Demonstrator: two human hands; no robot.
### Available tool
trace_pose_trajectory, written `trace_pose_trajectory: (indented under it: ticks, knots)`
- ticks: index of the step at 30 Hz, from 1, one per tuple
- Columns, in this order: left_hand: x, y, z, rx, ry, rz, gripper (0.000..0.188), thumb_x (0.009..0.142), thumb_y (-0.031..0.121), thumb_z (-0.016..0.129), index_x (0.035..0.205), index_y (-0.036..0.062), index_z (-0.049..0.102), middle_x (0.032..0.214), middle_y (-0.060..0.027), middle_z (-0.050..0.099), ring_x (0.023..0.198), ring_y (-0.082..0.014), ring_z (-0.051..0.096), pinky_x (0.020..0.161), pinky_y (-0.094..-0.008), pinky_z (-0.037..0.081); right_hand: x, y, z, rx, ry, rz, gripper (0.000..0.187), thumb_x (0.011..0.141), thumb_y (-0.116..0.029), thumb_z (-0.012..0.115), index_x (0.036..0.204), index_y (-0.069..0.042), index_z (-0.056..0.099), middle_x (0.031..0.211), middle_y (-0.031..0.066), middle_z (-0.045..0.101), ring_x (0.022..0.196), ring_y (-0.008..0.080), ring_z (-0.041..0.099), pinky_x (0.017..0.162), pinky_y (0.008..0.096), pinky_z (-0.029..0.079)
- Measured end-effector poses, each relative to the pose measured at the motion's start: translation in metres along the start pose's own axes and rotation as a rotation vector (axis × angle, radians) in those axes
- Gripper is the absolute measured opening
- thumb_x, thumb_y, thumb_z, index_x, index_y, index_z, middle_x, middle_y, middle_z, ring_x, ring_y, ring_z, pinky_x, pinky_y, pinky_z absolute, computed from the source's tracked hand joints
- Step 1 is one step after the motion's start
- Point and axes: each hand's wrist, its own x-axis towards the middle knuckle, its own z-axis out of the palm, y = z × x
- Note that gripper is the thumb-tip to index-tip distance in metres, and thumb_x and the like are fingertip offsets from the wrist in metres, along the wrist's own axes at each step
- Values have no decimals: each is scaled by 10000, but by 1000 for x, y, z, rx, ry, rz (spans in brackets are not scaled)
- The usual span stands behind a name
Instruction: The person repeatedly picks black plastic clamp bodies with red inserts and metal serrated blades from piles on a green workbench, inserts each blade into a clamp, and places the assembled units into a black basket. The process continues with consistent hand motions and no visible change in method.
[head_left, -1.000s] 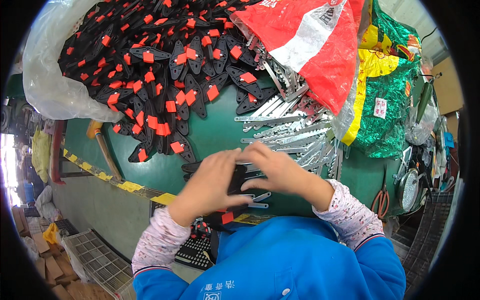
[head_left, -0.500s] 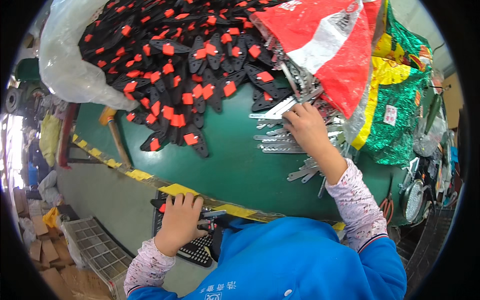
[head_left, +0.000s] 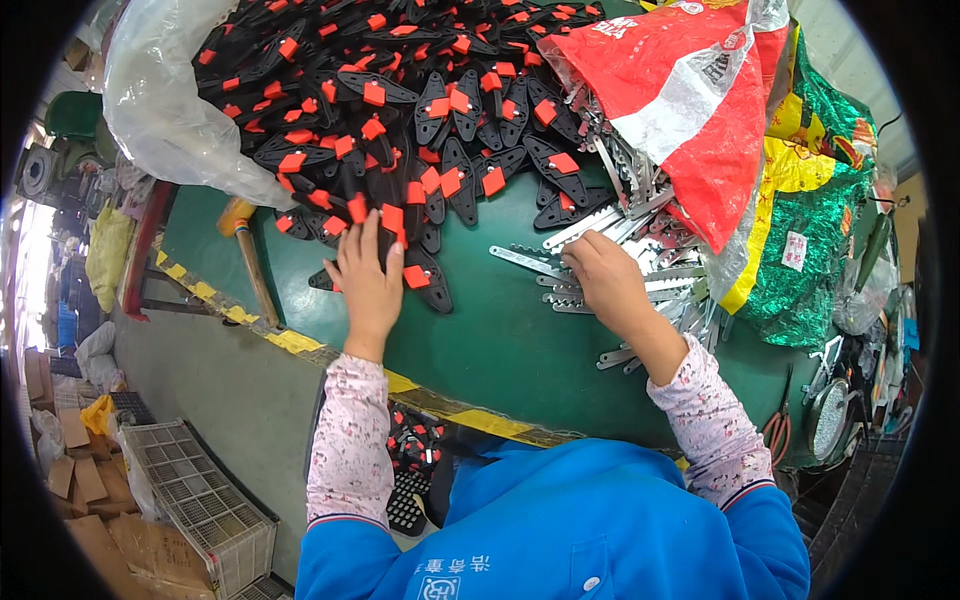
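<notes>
My left hand [head_left: 366, 300] lies at the near edge of a big heap of black oval plates with red tabs [head_left: 390, 215]. Its fingers are stretched and apart, the tips touching the nearest plates without closing on one. To the right, my right hand [head_left: 607, 287] pinches the end of a flat silver metal strip with a toothed edge [head_left: 522, 262]. The strip points left over the green tabletop [head_left: 450, 350]. More such metal strips [head_left: 670, 285] lie loose under and beyond that hand, spilling from a red and white plastic bag [head_left: 690, 110].
A yellow-headed mallet [head_left: 250, 260] lies left, beside a clear plastic bag [head_left: 165, 100]. Green and yellow foil sacking [head_left: 800, 250] and red-handled pliers [head_left: 778, 425] are at right. Below the taped table edge [head_left: 490, 420] sits a black basket [head_left: 408, 505] holding red-and-black pieces.
My left hand has gone from above the basket at the table edge up to the heap of black plates. My right hand now pinches one strip, which juts out left of the others.
</notes>
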Motion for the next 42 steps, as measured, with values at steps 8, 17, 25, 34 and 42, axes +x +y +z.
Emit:
trace_pose_trajectory:
  ticks: [8, 17, 25, 34, 42]
  knots:
    - [-60, 81, -13, -255, -153, 244, 575, 985, 369, 722, 1491, 138, 577, 1525, -184, 515, 1469, -379, 446, 1254, -652, 187, -33, -27, -23, 352, -82, 218, 113, 1019, -111, 662, 1076, -13, 663, 976, 183, 698, 889, 418, 695, 753, 465, 557]
    - [-57, 119, -36, -273, -119, 338, 475, 754, 133, 890, 1141, 39, 630, 1200, -153, 622, 1123, -367, 554, 979, -496, 456, -50, -31, -50, 429, -123, 470, 204, 969, -164, 762, 1077, -2, 701, 909, 186, 737, 774, 322, 728, 700, 404, 563]
    - [-84, 119, -45, -499, -117, 374, 457, 749, -153, 668, 1176, -9, 591, 1139, -226, 630, 1025, -416, 636, 934, -453, 536, -62, -33, -62, 445, -106, 353, 247, 953, -205, 789, 1105, -14, 748, 952, 159, 744, 774, 322, 722, 688, 395, 566]
    - [-90, 117, -55, -236, -157, 485, 717, 712, -100, 708, 1411, 0, 580, 1091, -199, 610, 974, -402, 616, 862, -482, 503, -73, -48, -65, 414, -180, 216, 205, 930, -214, 794, 1064, -64, 753, 883, 107, 703, 770, 303, 714, 680, 412, 568]
    - [-96, 129, -67, -401, -467, 629, 740, 760, 92, 868, 1429, -12, 568, 1181, -192, 655, 1068, -394, 644, 933, -469, 531, -69, -51, -78, -43, -205, -195, 203, 840, -222, 795, 981, -110, 701, 799, 33, 561, 776, 235, 649, 629, 385, 517]
